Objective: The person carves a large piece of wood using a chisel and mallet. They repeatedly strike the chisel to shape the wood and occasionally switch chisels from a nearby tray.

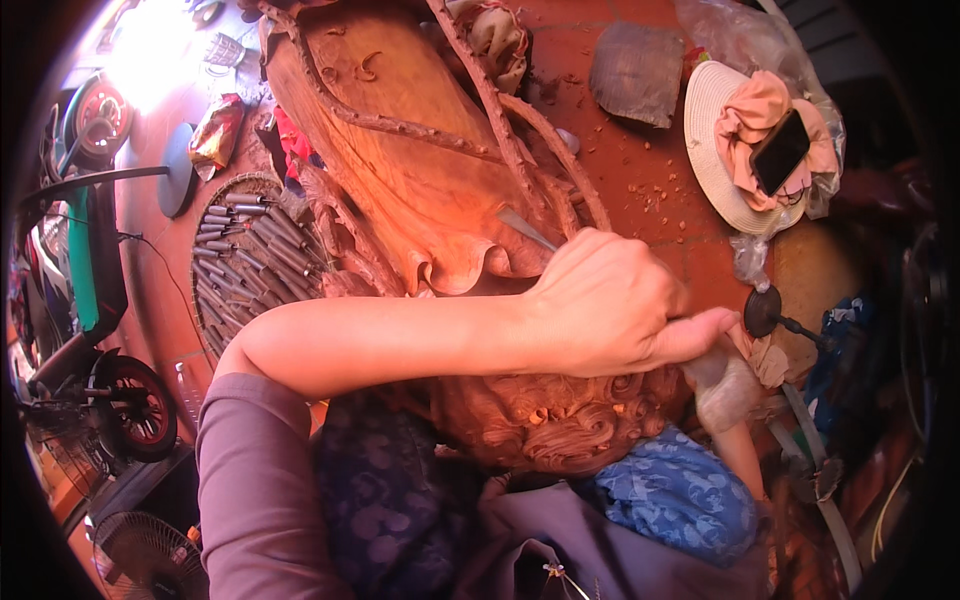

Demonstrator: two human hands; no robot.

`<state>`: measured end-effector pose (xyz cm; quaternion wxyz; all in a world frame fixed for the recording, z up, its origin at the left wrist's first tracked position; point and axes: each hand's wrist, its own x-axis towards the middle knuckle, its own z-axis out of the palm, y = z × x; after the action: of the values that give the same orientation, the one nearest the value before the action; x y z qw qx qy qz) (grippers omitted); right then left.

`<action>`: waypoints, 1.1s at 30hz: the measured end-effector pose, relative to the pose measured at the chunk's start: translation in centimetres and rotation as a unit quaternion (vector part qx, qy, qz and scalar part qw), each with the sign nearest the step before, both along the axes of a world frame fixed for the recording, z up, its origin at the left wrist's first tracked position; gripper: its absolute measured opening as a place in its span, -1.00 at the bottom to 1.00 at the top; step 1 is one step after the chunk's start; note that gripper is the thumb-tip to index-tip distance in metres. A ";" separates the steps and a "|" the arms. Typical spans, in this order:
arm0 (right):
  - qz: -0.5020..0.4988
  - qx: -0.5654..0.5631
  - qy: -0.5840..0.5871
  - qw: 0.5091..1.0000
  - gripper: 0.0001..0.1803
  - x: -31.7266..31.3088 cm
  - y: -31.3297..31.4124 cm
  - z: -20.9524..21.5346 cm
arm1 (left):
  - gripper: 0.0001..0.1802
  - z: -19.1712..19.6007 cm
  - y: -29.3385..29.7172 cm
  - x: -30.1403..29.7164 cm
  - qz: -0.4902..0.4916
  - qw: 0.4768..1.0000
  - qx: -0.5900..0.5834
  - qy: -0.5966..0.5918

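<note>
My left hand (610, 305), its arm crossing the view in a grey-purple sleeve, is closed in a fist around a chisel. The chisel's flat metal blade (525, 228) sticks out towards the upper left, over the carved wood; its handle is hidden in the fist. Beneath lies a large reddish-brown wood carving (400, 160) with smooth drapery folds, branch-like strands and, nearer to me, deep curls. Just right of the left thumb is my right hand (725, 385), blurred, with something whitish around it. Its fingers are mostly hidden, so its grip does not show.
On the left a round basket (195, 270) holds many chisels, near a parked motorbike (135, 408) and a fan (150, 550). A straw hat (705, 125) carrying a phone (781, 152) lies at the upper right, beside a dark flat block (637, 73). Wood chips dot the tiled floor.
</note>
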<state>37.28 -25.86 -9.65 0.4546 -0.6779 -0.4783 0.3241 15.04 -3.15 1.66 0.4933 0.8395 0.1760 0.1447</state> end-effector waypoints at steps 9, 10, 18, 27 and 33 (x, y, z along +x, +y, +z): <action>0.075 -0.005 -0.226 0.971 -0.66 -1.3 3.1 2.9 | -0.40 -0.5 0.0 -0.4 0.009 1.000 0.022 0.010; 0.053 0.051 -0.153 0.986 -0.65 -1.8 3.4 2.9 | -0.39 -0.6 0.1 -0.3 0.011 1.000 0.027 -0.001; 0.037 -0.008 -0.218 0.975 -0.67 -2.7 3.4 5.2 | -0.41 -0.4 0.5 -0.5 -0.001 0.999 0.035 -0.013; 0.033 0.088 -0.106 0.990 -0.67 -2.4 3.1 2.8 | -0.40 -0.7 0.0 -0.5 0.006 0.999 0.038 -0.028; 0.045 0.112 -0.114 0.986 -0.66 -3.1 3.9 3.5 | -0.39 -0.7 0.2 -1.1 -0.003 0.999 0.050 -0.003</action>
<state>34.21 -22.00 -6.18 0.4551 -0.6330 -0.5903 0.2092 13.97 -2.94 0.93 0.4516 0.8632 0.1642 0.1547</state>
